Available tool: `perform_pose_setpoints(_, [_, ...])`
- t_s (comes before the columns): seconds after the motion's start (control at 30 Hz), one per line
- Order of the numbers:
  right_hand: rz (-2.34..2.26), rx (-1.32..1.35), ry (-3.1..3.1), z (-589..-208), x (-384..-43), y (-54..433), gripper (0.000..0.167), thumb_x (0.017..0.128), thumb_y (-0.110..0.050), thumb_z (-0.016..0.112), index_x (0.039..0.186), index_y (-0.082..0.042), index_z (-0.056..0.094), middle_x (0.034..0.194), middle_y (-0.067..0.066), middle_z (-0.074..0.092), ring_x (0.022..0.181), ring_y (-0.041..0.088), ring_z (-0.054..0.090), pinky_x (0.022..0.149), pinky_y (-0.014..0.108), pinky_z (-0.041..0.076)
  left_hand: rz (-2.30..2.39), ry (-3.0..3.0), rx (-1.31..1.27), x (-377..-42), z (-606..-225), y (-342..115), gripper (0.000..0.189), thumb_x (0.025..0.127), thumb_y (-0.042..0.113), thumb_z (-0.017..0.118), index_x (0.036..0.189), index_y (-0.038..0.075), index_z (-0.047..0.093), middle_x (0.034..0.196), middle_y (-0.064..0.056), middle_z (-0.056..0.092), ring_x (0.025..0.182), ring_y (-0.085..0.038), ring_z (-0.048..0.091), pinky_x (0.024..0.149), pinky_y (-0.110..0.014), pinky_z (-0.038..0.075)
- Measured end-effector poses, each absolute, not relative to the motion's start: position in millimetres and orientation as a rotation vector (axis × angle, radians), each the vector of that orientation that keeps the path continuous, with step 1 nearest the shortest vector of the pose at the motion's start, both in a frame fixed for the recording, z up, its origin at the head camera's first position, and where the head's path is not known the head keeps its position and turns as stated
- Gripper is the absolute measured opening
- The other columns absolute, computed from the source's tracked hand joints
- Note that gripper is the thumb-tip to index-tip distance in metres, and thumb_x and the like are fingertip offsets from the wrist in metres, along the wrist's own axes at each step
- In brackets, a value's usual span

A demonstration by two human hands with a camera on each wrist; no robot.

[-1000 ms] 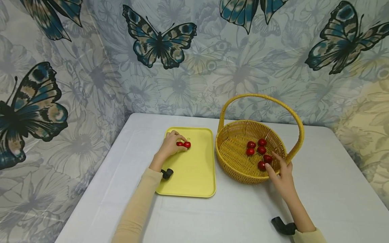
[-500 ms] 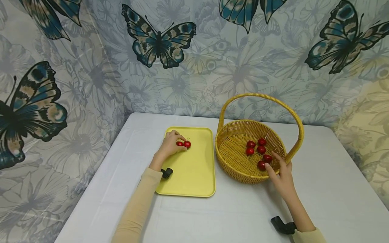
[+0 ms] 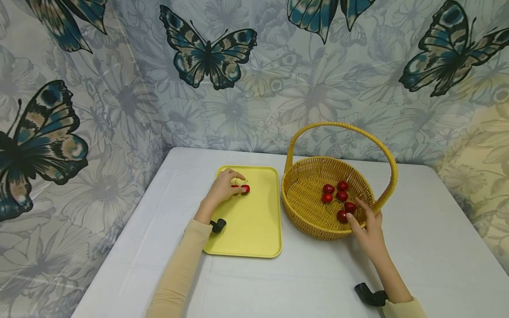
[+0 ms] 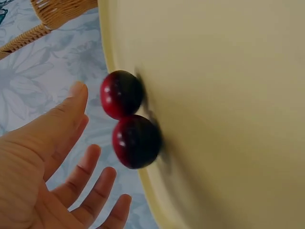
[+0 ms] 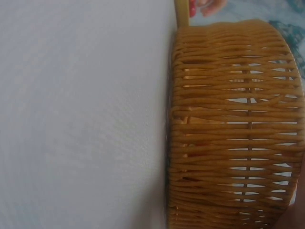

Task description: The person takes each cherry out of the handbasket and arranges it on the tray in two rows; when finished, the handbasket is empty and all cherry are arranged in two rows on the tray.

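Two red cherries lie side by side on the yellow tray (image 3: 254, 225). In the left wrist view both the upper cherry (image 4: 121, 94) and the lower cherry (image 4: 137, 142) sit just past the fingertips. My left hand (image 3: 223, 187) is at the cherries with thumb and fingers spread, holding neither. Over the near right rim of the wicker basket (image 3: 304, 223) reaches my right hand (image 3: 370, 234). Its thumb tip is at a cherry (image 3: 342, 216) inside, and whether they touch I cannot tell. The right wrist view shows mostly the basket's woven side (image 5: 233, 129).
Several more cherries (image 3: 328, 189) lie in the basket's right half. A tall arched handle (image 3: 338, 125) rises over the basket. A white cloth (image 3: 318, 282) covers the table, and butterfly-patterned fabric (image 3: 238, 110) hangs behind it. Each wrist carries a black mount (image 3: 370, 295).
My left thumb and fingers have spread a little apart, and the thumb now overlaps the cherries more. The cherries on the tray have hardly moved. My right hand stays where it was.
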State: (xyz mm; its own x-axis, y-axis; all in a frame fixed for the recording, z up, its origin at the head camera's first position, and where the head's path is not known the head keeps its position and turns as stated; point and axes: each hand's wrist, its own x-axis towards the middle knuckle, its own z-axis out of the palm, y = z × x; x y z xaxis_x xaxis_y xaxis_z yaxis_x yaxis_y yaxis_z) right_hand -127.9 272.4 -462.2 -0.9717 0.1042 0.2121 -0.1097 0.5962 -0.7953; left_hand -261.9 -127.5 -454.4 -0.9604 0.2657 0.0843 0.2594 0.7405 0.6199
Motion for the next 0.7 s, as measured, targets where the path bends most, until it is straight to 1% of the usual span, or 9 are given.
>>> perform_pose_setpoints(0.13, [1.316, 0.006, -2.585, -461.5, -128.6, 272.3, 0.057, 0.094, -0.024, 0.051, 0.145, -0.011, 0.029, 0.148, 0.030, -0.001, 0.127, 0.059, 0.018, 0.083, 0.079, 0.025, 1.095, 2.913, 0.497, -259.5, -444.4, -122.9, 0.032, 0.081, 0.026, 0.073, 0.110, 0.014, 0.067, 0.113, -0.008, 0.054, 0.108, -0.029, 0.047, 0.090, -0.042, 0.043])
perform_pose_setpoints(0.2, [1.317, 0.007, -2.584, -461.5, -128.9, 272.1, 0.057, 0.094, -0.024, 0.052, 0.145, -0.011, 0.029, 0.147, 0.030, -0.001, 0.127, 0.059, 0.017, 0.083, 0.079, 0.024, 1.127, 2.898, 0.532, -257.6, -438.7, -119.5, 0.031, 0.081, 0.024, 0.072, 0.110, 0.013, 0.067, 0.112, -0.010, 0.055, 0.108, -0.031, 0.049, 0.090, -0.042, 0.042])
perform_pose_setpoints(0.33, [1.327, 0.007, -2.587, -461.5, -129.1, 271.7, 0.058, 0.094, -0.025, 0.051, 0.145, -0.010, 0.029, 0.147, 0.031, -0.002, 0.128, 0.059, 0.016, 0.082, 0.080, 0.024, 1.157, 2.870, 0.613, -254.5, -429.2, -110.6, 0.029, 0.082, 0.023, 0.072, 0.109, 0.014, 0.066, 0.111, -0.014, 0.057, 0.107, -0.033, 0.049, 0.087, -0.041, 0.043])
perform_pose_setpoints(0.43, [1.328, 0.006, -2.592, -462.4, -129.1, 271.9, 0.058, 0.094, -0.025, 0.051, 0.145, -0.010, 0.029, 0.147, 0.031, -0.002, 0.127, 0.060, 0.016, 0.082, 0.080, 0.024, 1.146, 2.863, 0.686, -253.1, -423.3, -102.1, 0.028, 0.082, 0.025, 0.071, 0.109, 0.017, 0.066, 0.110, -0.012, 0.058, 0.106, -0.031, 0.050, 0.086, -0.038, 0.043])
perform_pose_setpoints(0.5, [1.322, 0.005, -2.595, -463.3, -129.1, 272.2, 0.058, 0.094, -0.025, 0.051, 0.145, -0.011, 0.028, 0.147, 0.031, -0.002, 0.127, 0.060, 0.016, 0.081, 0.080, 0.024, 1.137, 2.863, 0.736, -252.5, -419.0, -95.5, 0.028, 0.082, 0.025, 0.071, 0.109, 0.018, 0.066, 0.108, -0.008, 0.059, 0.105, -0.028, 0.051, 0.086, -0.037, 0.043])
perform_pose_setpoints(0.7, [1.308, -0.006, -2.602, -463.3, -128.7, 273.5, 0.058, 0.094, -0.026, 0.051, 0.146, -0.012, 0.027, 0.147, 0.031, -0.002, 0.126, 0.061, 0.017, 0.082, 0.080, 0.024, 1.087, 2.847, 0.889, -250.6, -404.5, -69.3, 0.028, 0.082, 0.024, 0.070, 0.109, 0.017, 0.066, 0.105, -0.002, 0.059, 0.101, -0.021, 0.052, 0.086, -0.032, 0.043])
